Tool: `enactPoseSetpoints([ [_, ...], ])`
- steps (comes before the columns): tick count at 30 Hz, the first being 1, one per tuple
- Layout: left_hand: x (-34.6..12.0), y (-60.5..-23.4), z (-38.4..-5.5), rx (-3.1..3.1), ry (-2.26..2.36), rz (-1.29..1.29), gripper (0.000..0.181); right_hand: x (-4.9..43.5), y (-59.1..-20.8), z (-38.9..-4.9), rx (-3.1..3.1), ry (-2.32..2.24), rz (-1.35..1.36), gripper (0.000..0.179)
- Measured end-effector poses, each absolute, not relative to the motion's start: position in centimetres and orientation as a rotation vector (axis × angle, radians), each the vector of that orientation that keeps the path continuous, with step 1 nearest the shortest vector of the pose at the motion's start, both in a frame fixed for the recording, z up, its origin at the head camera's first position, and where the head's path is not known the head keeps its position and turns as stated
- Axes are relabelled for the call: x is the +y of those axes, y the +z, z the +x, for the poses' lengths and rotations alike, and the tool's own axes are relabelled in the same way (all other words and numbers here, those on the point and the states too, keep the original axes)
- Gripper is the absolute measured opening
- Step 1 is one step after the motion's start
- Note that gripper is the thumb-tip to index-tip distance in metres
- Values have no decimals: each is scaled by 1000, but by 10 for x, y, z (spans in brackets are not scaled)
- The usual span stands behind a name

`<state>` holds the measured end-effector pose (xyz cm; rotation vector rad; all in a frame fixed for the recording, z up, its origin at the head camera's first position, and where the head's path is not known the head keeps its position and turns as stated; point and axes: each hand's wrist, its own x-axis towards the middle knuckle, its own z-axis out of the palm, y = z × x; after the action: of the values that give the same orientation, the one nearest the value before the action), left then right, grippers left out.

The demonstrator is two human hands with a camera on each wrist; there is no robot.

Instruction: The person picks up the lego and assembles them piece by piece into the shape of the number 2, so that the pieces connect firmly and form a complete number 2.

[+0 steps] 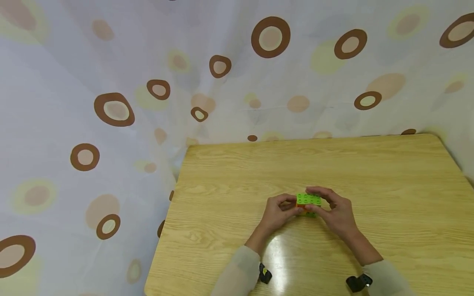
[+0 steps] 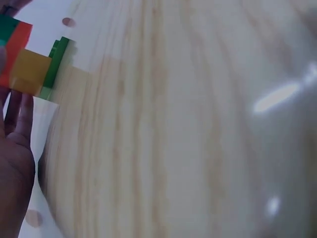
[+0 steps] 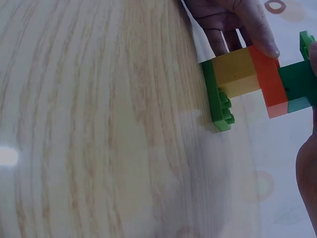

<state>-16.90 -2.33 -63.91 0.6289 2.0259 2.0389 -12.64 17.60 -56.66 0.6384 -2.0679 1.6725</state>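
A stack of toy building bricks stands on the table between my hands. At its base lies a green brick [image 3: 214, 99] with studs showing, then come a yellow brick [image 3: 235, 74], a red-orange brick [image 3: 270, 82] and a dark green brick [image 3: 297, 82]. Topmost is a bright green studded brick [image 1: 308, 199]. My left hand [image 1: 275, 211] grips the stack from the left, thumb on the red-orange brick and fingers behind. From the right, my right hand [image 1: 338, 213] holds the top of the stack between thumb and fingers, partly hiding the upper bricks in the right wrist view.
The wooden table [image 1: 229, 181] extends around the stack, with glare near the left forearm. A spotted cloth [image 1: 237, 94] hangs behind it and along the left side. Black wrist straps [image 1: 357, 283] sit at the sleeves.
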Motion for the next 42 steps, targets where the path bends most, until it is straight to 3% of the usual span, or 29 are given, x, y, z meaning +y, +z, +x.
enactPoseSetpoints([
  [6, -28, -631, -175, 2345, 1780, 828, 35, 189, -583, -139, -2176, 1525, 685, 73],
  [11, -39, -626, -177, 2602, 1471, 1073, 63, 211, -586, -137, -2294, 1453, 725, 86],
  [14, -49, -623, -176, 2642, 1410, 1200, 70, 223, -586, -133, -2333, 1479, 740, 77],
  [18, -55, -619, -177, 2651, 1343, 1331, 62, 230, -590, -132, -2343, 1520, 719, 61],
  [23, -56, -617, -177, 2677, 1207, 1343, 59, 229, -596, -129, -2305, 1597, 715, 59],
  [31, -53, -623, -180, 2551, 1359, 1360, 61, 221, -597, -128, -2341, 1657, 585, 52],
  [42, -50, -627, -176, 2460, 1461, 1172, 64, 216, -593, -129, -2281, 1743, 579, 49],
])
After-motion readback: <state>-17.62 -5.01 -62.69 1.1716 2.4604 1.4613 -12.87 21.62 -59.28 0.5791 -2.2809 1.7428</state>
